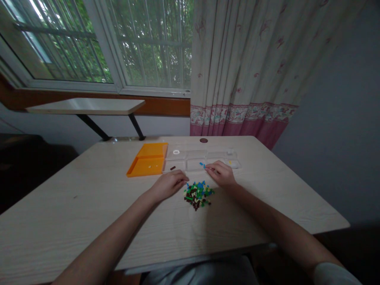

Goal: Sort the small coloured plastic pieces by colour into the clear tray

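A pile of small toy bricks (196,196) in blue, green, brown and cream lies on the table. My left hand (170,185) is at the pile's left edge, fingers pinched together beside a small blue brick; whether it grips that brick is unclear. Over a front compartment of the clear divided tray (186,165), my right hand (222,173) pinches a tiny blue brick (204,166). Another blue brick (201,163) rests in that compartment. A brown brick (173,168) sits in the front left compartment, and a yellow piece (230,162) lies towards the right end.
An open orange case (148,163) joins the tray's left side, with a few tiny pale pieces in it. A white ring (176,152) is in a back compartment. Behind the table (89,198) are a raised shelf (89,106), a window and a curtain (237,71).
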